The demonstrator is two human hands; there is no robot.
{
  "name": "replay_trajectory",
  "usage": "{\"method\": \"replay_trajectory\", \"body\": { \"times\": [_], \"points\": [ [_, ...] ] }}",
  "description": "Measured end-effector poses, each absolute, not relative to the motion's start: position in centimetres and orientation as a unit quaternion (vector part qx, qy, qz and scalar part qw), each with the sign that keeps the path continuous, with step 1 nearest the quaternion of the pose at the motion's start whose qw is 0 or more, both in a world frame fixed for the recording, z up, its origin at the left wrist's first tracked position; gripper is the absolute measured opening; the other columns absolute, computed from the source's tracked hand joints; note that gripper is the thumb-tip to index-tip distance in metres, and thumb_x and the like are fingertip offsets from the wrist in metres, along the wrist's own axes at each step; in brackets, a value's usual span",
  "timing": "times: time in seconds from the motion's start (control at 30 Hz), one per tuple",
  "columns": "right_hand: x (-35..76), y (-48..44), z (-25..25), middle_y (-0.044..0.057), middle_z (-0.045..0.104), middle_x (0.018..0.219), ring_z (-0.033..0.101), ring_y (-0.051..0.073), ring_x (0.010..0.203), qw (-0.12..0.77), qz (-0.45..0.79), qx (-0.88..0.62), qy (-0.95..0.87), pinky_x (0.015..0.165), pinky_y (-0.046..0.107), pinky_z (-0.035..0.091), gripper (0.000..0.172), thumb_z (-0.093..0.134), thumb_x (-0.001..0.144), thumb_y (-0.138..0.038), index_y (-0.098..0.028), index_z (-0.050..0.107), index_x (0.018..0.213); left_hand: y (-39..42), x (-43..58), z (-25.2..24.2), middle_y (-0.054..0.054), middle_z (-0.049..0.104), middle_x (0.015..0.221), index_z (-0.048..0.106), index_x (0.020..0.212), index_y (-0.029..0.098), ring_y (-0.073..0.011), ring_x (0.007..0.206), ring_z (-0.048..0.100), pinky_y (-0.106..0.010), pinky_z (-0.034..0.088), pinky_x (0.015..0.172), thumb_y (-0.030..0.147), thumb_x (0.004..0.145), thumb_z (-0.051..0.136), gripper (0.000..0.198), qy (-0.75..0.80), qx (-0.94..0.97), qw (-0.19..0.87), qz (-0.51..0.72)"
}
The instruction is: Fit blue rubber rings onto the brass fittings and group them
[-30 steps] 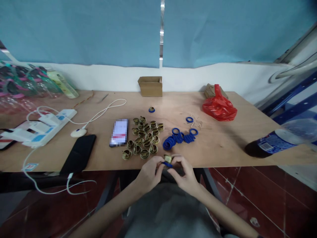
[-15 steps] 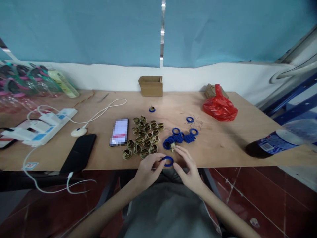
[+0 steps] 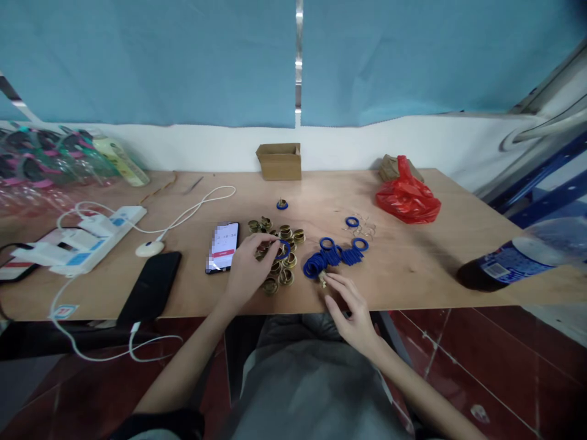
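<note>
My left hand [image 3: 250, 266] is over the group of brass-coloured round metal parts [image 3: 287, 278], pinching a blue ring [image 3: 285, 249] between thumb and fingers. It hides several of those parts. My right hand [image 3: 355, 315] rests at the table's front edge, thumb and fingers apart. Its fingertips are at a small pale-gold piece [image 3: 323, 280], whose kind I cannot make out. Just beyond that piece lies a pile of blue rings [image 3: 316, 264]. One brass-coloured part with a blue ring around its base [image 3: 282, 205] stands apart, farther back.
A lit phone [image 3: 223, 247] and a dark phone [image 3: 150, 287] lie left, near a power strip [image 3: 98, 241] with white cables. An open cardboard box [image 3: 279, 164] stands at the back. Right are a red plastic bag [image 3: 408, 198], thin wire loops [image 3: 367, 229] and a cola bottle [image 3: 499, 266].
My left hand has moved left and forward with the blue ring, from the front edge to over the brass-coloured parts. My right hand has stayed almost in place.
</note>
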State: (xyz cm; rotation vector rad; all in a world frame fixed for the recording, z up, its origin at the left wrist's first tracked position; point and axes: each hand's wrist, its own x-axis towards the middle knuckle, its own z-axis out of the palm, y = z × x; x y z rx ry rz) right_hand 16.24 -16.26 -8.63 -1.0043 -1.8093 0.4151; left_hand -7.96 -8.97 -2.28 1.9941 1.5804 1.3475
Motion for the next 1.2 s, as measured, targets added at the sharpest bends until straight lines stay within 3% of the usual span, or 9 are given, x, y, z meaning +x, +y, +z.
{"method": "replay_trajectory", "body": {
  "times": [0.33,0.53,0.63,0.73,0.83,0.97,1.07,1.2],
  "points": [
    [16.8,-16.9,-8.1,0.011,0.072,0.114,0.068,0.026,0.108,0.572,0.141,-0.432,-0.683,0.092,0.045,0.058,0.030,0.051,0.100,-0.013,-0.024,0.069,0.121,-5.0,-1.4,-2.0,-0.004,0.076,0.080,0.077,0.085,0.017,-0.0177,0.071,0.068,-0.029,0.053,0.071,0.019,0.090,0.068,0.011,0.479,0.777,0.174,0.370],
    [17.1,-16.7,-8.2,0.012,0.071,0.116,0.068,0.026,0.109,0.575,0.147,-0.442,-0.673,0.094,0.046,0.057,0.029,0.050,0.100,-0.014,-0.024,0.068,0.121,-4.6,-0.7,-2.6,-0.011,0.079,0.102,0.074,0.102,0.015,-0.0256,0.095,0.073,-0.039,0.056,0.089,0.020,0.092,0.064,0.014,0.470,0.792,0.148,0.360],
    [17.0,-16.8,-8.1,0.011,0.071,0.117,0.067,0.026,0.111,0.563,0.152,-0.441,-0.682,0.096,0.045,0.057,0.030,0.051,0.099,-0.014,-0.024,0.067,0.123,-6.9,-1.7,-2.2,-0.010,0.077,0.102,0.071,0.103,0.016,-0.0243,0.098,0.072,-0.038,0.055,0.091,0.021,0.097,0.057,0.016,0.455,0.786,0.147,0.391],
    [16.7,-17.0,-7.8,0.011,0.071,0.118,0.068,0.026,0.112,0.552,0.146,-0.434,-0.697,0.096,0.045,0.057,0.032,0.051,0.098,-0.013,-0.024,0.067,0.124,-10.5,-2.8,-2.5,-0.008,0.078,0.103,0.069,0.108,0.018,-0.0206,0.091,0.073,-0.034,0.057,0.088,0.024,0.099,0.055,0.018,0.440,0.778,0.230,0.385],
    [16.2,-17.5,-7.6,0.012,0.071,0.118,0.068,0.026,0.111,0.542,0.128,-0.411,-0.722,0.093,0.046,0.059,0.036,0.051,0.097,-0.009,-0.024,0.066,0.126,-13.6,-3.0,-3.8,-0.008,0.079,0.105,0.067,0.119,0.020,-0.0207,0.093,0.074,-0.034,0.059,0.086,0.034,0.103,0.049,0.028,0.447,0.717,0.393,0.364],
    [15.6,-18.1,-8.0,0.012,0.071,0.118,0.069,0.027,0.113,0.520,0.105,-0.345,-0.775,0.093,0.047,0.061,0.045,0.051,0.093,-0.004,-0.024,0.063,0.131,-15.5,-2.4,-5.9,-0.010,0.078,0.089,0.068,0.104,0.015,-0.0202,0.079,0.076,-0.035,0.064,0.078,0.060,0.102,0.042,0.053,0.393,0.542,0.654,0.353],
    [15.3,-18.3,-8.4,0.013,0.069,0.126,0.065,0.029,0.122,0.489,0.094,-0.311,-0.809,0.099,0.051,0.059,0.050,0.050,0.090,-0.002,-0.024,0.062,0.133,-15.4,-2.3,-6.9,-0.013,0.077,0.099,0.069,0.101,0.014,-0.0219,0.090,0.076,-0.035,0.064,0.083,0.064,0.094,0.058,0.051,0.382,0.456,0.710,0.377],
    [15.2,-18.3,-8.1,0.013,0.066,0.130,0.062,0.029,0.127,0.496,0.094,-0.336,-0.795,0.102,0.051,0.057,0.047,0.050,0.089,-0.001,-0.024,0.063,0.128,-14.8,-3.0,-7.0,-0.012,0.077,0.111,0.068,0.115,0.017,-0.0225,0.100,0.075,-0.037,0.064,0.089,0.051,0.093,0.065,0.040,0.383,0.452,0.685,0.423]
  ]
}}
